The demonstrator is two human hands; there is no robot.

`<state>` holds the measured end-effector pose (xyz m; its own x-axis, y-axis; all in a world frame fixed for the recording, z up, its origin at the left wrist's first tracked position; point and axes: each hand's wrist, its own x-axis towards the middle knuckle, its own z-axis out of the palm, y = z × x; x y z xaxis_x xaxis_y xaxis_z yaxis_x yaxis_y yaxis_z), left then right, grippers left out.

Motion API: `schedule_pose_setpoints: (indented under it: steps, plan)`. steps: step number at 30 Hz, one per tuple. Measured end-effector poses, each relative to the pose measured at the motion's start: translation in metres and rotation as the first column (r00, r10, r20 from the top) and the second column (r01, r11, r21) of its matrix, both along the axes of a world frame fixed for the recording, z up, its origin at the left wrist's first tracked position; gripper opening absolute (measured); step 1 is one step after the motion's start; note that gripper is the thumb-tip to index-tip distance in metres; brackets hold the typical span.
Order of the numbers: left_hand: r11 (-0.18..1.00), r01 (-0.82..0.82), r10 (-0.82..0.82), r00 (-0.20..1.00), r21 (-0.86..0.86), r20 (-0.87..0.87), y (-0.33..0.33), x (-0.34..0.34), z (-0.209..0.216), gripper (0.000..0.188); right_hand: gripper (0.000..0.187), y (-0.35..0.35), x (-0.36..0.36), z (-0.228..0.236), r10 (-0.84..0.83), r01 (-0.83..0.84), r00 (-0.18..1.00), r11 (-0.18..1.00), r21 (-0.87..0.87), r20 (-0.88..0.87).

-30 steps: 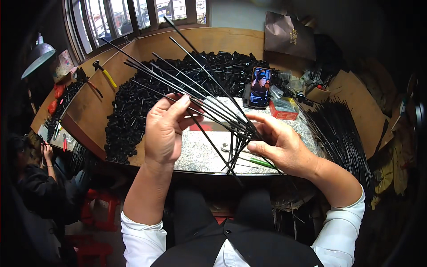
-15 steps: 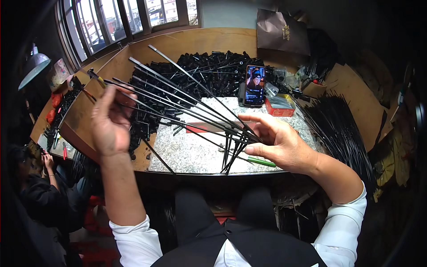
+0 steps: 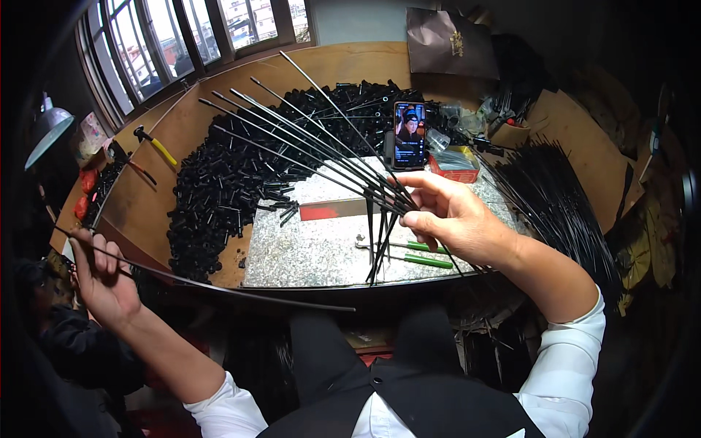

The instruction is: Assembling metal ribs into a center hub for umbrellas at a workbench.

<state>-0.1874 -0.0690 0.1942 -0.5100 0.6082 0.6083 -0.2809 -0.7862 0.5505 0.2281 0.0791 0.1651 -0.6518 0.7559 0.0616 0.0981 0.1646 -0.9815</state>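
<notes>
Pinching a fanned bundle of black rods (image 3: 380, 191) in the right hand (image 3: 467, 223): thumb under, index finger over, both closed on the spot where the rods converge. Remaining right fingers curl in behind; can't tell how much of the bundle they touch. Rods splay up and left from the grip, over the stone-look work surface (image 3: 314, 252) and the pile of small black parts (image 3: 219, 182); a few more angle down past the pliers (image 3: 429, 260). Left hand (image 3: 108, 281) is well apart from it, out at the far left past the bench edge, fingers curled onto one single black rod (image 3: 314, 304). That rod crosses the hand, short end poking out up-left, long end running right along the bench's front edge and past it, above the lap. Exact left thumb contact: can't tell. Pliers lie on the surface, green handles pointing right, just below the right hand. Flat red-and-grey bar (image 3: 328, 209) lies behind them. Phone (image 3: 409, 135) stands propped at the back, lit, red box (image 3: 456, 175) beside it. Larger bunch of black rods (image 3: 562, 197) sits at the right, beyond the right hand.
</notes>
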Motion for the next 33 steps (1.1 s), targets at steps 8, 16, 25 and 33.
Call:
schedule_pose_setpoints:
  steps: [8, 16, 25, 33]
  plan:
    - [0.987, 0.026, -0.023, 0.999, -0.156, 0.024, 0.065, 0.159, -0.067, 0.008, 0.049, 0.001, -0.029, -0.022, 0.096, -0.091, 0.990, 0.994, 0.058, -0.104]
    - [0.892, -0.448, 0.379, 0.677, 0.055, -0.631, 0.068, 0.184, -0.104, 0.014, 0.047, -0.023, -0.047, -0.011, 0.186, -0.183, 0.978, 0.982, 0.037, -0.095]
    - [0.911, -0.326, -0.031, 0.561, -0.254, -0.827, 0.077, 0.202, -0.116, 0.080, 0.055, -0.018, -0.059, -0.021, 0.185, -0.169, 0.972, 0.979, 0.118, -0.147]
    - [0.959, -0.125, 0.013, 0.916, -0.255, -0.401, 0.099, 0.212, -0.107, 0.021, 0.068, -0.037, -0.040, -0.029, 0.153, -0.145, 0.988, 0.924, 0.353, 0.007]
